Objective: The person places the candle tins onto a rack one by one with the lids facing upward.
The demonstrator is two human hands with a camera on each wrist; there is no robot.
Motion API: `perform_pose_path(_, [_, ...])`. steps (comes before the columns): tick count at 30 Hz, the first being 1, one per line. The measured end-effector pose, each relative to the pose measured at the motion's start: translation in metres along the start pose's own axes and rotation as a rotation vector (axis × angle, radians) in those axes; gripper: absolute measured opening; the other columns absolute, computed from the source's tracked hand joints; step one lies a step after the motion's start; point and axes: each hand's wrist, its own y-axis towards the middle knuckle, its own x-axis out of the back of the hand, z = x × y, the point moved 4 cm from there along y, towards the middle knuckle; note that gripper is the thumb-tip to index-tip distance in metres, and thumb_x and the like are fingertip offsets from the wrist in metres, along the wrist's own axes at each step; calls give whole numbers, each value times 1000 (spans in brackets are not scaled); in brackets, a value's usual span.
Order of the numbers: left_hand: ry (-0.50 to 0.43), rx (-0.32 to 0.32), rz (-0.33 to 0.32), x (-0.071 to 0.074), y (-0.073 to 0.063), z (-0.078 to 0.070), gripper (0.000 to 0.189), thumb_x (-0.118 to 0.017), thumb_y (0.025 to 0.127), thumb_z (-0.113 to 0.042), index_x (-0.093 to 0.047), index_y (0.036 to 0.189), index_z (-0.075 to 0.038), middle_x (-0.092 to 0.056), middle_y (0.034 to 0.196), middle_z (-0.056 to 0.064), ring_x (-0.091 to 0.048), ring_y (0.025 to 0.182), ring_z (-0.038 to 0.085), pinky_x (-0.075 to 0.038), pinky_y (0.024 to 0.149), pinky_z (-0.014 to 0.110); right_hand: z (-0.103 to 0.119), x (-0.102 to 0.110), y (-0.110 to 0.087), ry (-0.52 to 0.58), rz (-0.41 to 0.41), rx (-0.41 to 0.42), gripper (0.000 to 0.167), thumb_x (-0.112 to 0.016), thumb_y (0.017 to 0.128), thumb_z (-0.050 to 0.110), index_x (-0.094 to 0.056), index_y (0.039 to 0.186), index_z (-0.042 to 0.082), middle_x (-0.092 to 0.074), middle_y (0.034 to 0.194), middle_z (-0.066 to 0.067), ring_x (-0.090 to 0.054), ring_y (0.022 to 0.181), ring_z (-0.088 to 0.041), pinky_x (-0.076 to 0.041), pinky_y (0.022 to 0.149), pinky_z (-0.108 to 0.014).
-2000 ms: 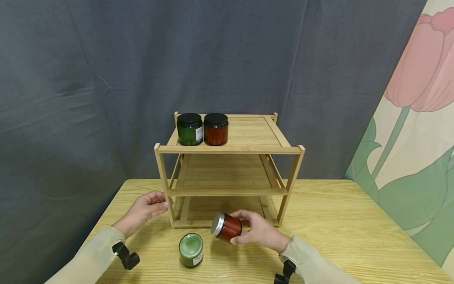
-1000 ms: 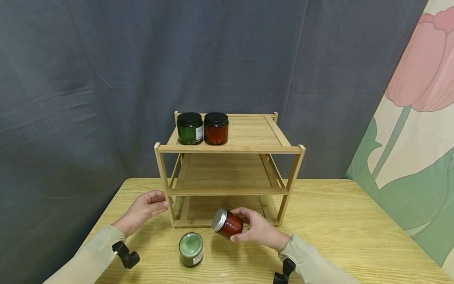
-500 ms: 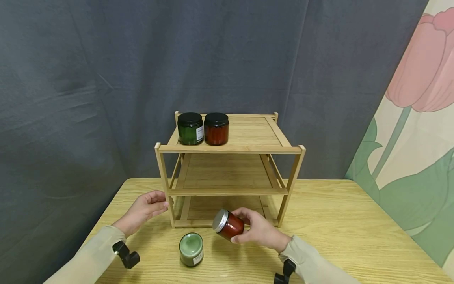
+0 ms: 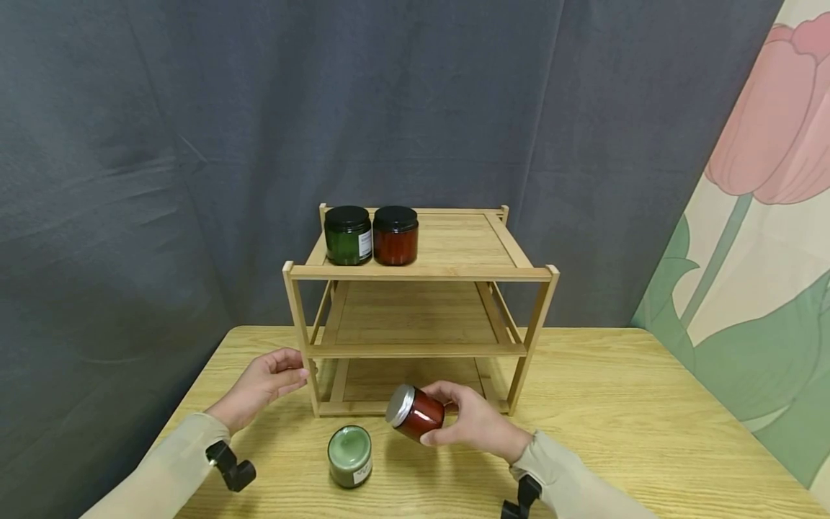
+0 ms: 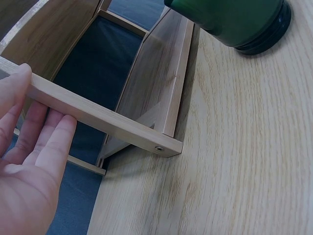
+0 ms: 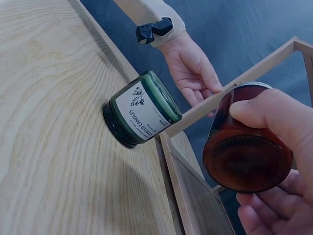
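Note:
My right hand [image 4: 472, 419] grips an amber glass jar [image 4: 425, 416] with a silver lid. The jar is tilted above the table, its lid toward the left and its base facing the right wrist camera. My left hand [image 4: 264, 386] holds the front left post [image 5: 100, 117] of a wooden shelf rack, thumb on one side and fingers on the other. Between the hands, a green candle jar [image 4: 349, 457] stands upside down on its black lid on the table. Its white label [image 6: 142, 110] reads "scented candles" in the right wrist view.
The three-tier rack [image 4: 421, 272] stands on the wooden table [image 4: 622, 418]. A green jar [image 4: 348, 236] and an amber jar [image 4: 396, 236], both with black lids, sit at the left of its top tier. A dark curtain [image 4: 402, 101] hangs behind.
The amber jar has shifted and turned only slightly in my right hand. My left hand, the rack and the green candle jar stay where they were.

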Motion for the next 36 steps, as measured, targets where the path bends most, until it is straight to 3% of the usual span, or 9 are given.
perform_pose_path(8, [3, -4, 1, 0, 0, 0, 36, -64, 93, -11, -51, 120, 7, -62, 106, 1, -64, 98, 9, -54, 90, 23, -1, 1, 1, 1, -23, 13, 57, -81, 75, 20, -57, 124, 5, -64, 112, -5, -59, 104, -19, -47, 96, -41])
perform_pose_path(29, [20, 1, -6, 0, 0, -3, 38, -64, 93, -11, -49, 122, 9, -61, 108, 3, -64, 98, 9, -54, 90, 23, 3, 2, 1, 83, -31, -10, 58, -80, 74, 12, -53, 124, 1, -61, 115, -10, -57, 103, -20, -48, 91, -37])
perform_pose_path(36, [19, -2, -4, -1, -1, -2, 40, -64, 93, -12, -49, 123, 10, -61, 109, 4, -64, 99, 9, -54, 90, 24, 2, 2, 0, 88, -36, -2, 61, -80, 74, 12, -52, 128, 3, -60, 117, -10, -57, 105, -20, -48, 93, -41])
